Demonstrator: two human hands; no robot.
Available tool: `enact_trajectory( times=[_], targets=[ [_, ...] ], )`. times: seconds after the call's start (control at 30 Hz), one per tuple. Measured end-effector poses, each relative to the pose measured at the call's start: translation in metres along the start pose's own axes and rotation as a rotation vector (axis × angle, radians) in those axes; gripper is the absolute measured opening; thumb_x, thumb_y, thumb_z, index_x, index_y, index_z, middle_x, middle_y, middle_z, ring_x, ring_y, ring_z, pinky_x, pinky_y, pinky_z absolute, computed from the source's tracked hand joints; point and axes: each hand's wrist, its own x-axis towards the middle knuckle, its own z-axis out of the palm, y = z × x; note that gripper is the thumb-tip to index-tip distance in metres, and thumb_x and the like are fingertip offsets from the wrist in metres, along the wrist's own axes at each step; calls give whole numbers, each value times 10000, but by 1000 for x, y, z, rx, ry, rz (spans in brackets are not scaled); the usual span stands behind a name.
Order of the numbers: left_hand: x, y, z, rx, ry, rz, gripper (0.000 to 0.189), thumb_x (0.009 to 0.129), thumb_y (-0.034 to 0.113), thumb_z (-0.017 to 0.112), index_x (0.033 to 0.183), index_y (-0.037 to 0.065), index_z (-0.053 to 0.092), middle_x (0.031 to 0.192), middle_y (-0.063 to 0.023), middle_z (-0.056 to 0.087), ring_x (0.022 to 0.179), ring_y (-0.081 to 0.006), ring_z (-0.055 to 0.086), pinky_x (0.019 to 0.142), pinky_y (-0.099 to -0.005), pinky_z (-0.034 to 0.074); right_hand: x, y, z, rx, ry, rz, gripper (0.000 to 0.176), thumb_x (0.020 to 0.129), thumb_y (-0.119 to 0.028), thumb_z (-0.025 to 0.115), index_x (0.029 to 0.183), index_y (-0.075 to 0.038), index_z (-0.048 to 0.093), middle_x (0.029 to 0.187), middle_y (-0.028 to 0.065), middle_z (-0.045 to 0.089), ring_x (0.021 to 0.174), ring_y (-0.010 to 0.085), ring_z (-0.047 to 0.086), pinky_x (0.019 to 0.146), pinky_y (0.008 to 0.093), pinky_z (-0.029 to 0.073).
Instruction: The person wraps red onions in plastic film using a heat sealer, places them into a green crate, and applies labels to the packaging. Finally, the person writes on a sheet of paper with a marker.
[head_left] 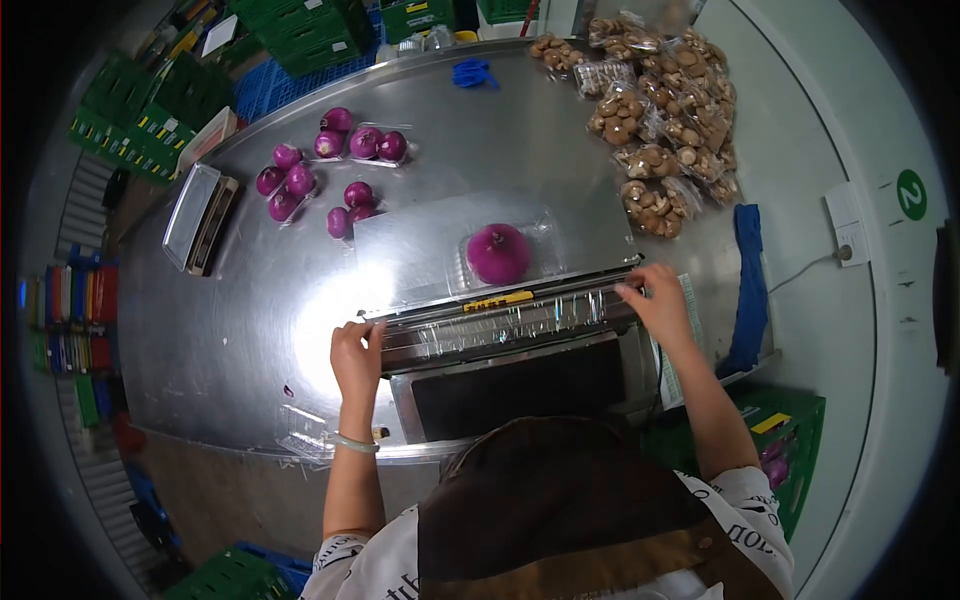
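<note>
Green crates (300,35) stand beyond the shiny steel surface (170,350). The round, glossy onion (498,255) sits in a clear, ribbed tray (462,266) past the metal wrapper (500,328). Left hand (355,352) and right hand (661,303) curl at its ends; gripping anything, I can't tell.

Left grip (357,355), right grip (655,300) at opposite ends of wrapping machine (500,331), purple onion (498,255) beyond, bagged mushrooms (655,158)

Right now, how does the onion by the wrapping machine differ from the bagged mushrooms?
The onion is purple; the bagged mushrooms are mostly brown. The onion appears alone on a clear tray; the bagged mushrooms lie heaped. The onion is just beyond the wrapping machine; the mushrooms are farther right. Both have clear plastic packaging.
</note>
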Motion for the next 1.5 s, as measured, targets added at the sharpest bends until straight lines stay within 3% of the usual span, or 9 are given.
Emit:
enact_trajectory(
  times=[0.23,0.4,0.53,0.6,0.67,0.83,1.13,1.3,1.5],
  targets=[
    [-21,20,56,-159,-236,-103,249,774,233,740,666,28,647,663,-116,596,630,-294,531,585,-392,404,-8,1,80,-229,21,-115,311,847,-319,656,772,-18,649,775,89,615,795,239,589,773,377,427],
    [16,14,-30,-990,-918,-285,288,921,246,592,717,65,499,642,-3,515,588,-112,440,578,-250,361,-14,10,2,864,-548,133,195,931,-176,548,787,-46,533,643,32,530,585,180,505,578,304,398],
    [60,44,-69,-1582,-898,-31,239,932,274,561,818,76,490,737,-181,630,672,-266,628,596,-343,481,7,-46,-45,1710,-536,-133,138,948,-161,520,864,-54,506,732,89,570,703,234,556,681,315,444],
    [86,65,-56,-1982,-573,-78,222,974,298,499,952,77,484,1094,-239,616,1061,-339,597,925,-429,455,42,-73,-40,1841,-208,-229,146,963,-172,491,916,-34,494,925,157,620,903,279,594,839,364,460],
    [121,106,-30,-1852,-322,-70,128,993,216,462,943,99,479,1372,-223,474,1309,-340,420,1084,-459,336,84,-100,-21,1697,-2,-260,132,966,-163,480,952,-32,486,1110,210,605,1063,305,576,964,413,421],
    [143,67,103,-517,-343,-107,202,988,258,481,984,56,477,1068,-202,648,973,-273,629,842,-367,475,158,-43,95,588,-35,-72,187,963,-173,473,1034,-1,492,1013,125,659,979,240,618,876,340,456],
    [120,72,74,-990,-991,-484,360,891,261,669,1124,-1,588,992,-111,653,864,-140,593,729,-231,442,136,-53,79,379,-578,-73,413,922,-405,568,1034,-10,615,834,85,666,791,195,626,762,334,474],
    [95,71,73,-646,-736,-73,545,908,504,558,937,-33,644,781,-31,601,679,-94,490,608,-253,390,105,-39,90,673,-460,-94,490,918,-471,560,1015,3,637,882,76,652,722,159,618,670,311,500],
    [45,95,-6,-865,-960,-486,512,922,498,543,966,-5,634,807,-40,605,695,-96,514,589,-237,404,36,-81,31,786,-596,128,535,954,-487,486,1075,24,584,851,108,613,570,181,615,489,284,500]
  ],
)
